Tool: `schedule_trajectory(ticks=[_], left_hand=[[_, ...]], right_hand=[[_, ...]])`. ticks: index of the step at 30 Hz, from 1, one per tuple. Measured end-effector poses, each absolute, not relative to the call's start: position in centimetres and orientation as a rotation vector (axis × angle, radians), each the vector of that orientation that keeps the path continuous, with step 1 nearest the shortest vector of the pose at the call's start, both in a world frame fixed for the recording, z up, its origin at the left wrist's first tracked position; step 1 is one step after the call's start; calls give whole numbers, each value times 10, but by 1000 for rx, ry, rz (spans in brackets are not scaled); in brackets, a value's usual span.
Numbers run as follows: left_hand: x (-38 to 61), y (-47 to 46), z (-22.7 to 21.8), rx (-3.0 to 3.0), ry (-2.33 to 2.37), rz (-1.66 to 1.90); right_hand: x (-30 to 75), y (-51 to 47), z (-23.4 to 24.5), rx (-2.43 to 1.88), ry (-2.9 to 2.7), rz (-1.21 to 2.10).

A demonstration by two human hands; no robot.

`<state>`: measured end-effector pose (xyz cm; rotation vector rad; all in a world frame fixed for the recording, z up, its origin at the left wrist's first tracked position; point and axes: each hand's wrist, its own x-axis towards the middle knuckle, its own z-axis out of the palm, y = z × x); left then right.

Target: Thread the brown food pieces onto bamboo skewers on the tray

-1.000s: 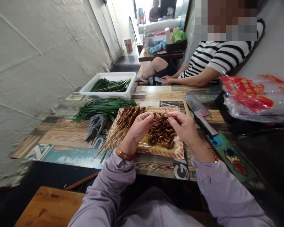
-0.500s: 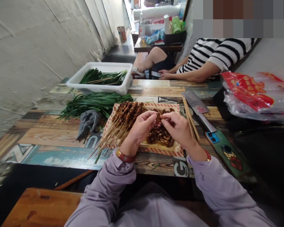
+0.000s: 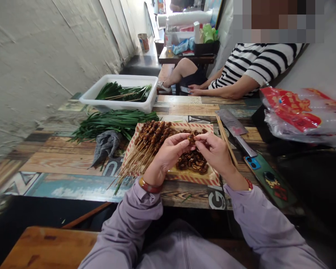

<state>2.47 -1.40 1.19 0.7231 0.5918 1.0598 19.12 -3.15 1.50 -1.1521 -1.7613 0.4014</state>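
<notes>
Over a paper-lined tray (image 3: 212,181) with red stripes, both my hands meet fingertip to fingertip. My left hand (image 3: 170,153) pinches a glossy dark brown piece of meat (image 3: 190,139) between thumb and forefinger. Close against it, my right hand (image 3: 215,153) is closed at the fingertips on a thin bamboo skewer (image 3: 189,125) pointing away from me; its grip is partly hidden. Loose brown meat pieces (image 3: 192,162) lie beneath my hands. Filled meat skewers (image 3: 154,136) are heaped on the tray's left, their bare sticks toward me.
Green leafy stalks (image 3: 117,121) and a grey cloth (image 3: 106,145) lie left, before a white tub (image 3: 86,101) of greens. Right are bare skewers (image 3: 225,138), a cleaver (image 3: 235,129), a green phone (image 3: 271,183) and a plastic bag (image 3: 296,112). A person in stripes (image 3: 240,71) sits opposite.
The meat piece now shows more clearly between my fingertips, and the skewer stands out more above them. Both hands have shifted very slightly right in the view.
</notes>
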Motion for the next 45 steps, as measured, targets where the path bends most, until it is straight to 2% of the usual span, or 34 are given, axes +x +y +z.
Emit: schedule_trajectory(ticks=[9,20,27,32,41,45], left_hand=[[24,-13,10,809,635,1107],[19,-8,9,836,650,1110],[13,-3,13,817,648,1162],[13,-1,12,803,664,1184],[15,-2,9,772,694,1224],[16,-3,10,732,659,1206]], right_hand=[[188,-32,14,-1152,-1712,495],[185,-29,9,-1140,-1594,808],[192,-27,6,-1143,-1497,854],[190,-31,12,-1145,-1632,784],[188,-29,1,-1007,-1868,426],[189,-26,-2,-973,-1900,398]])
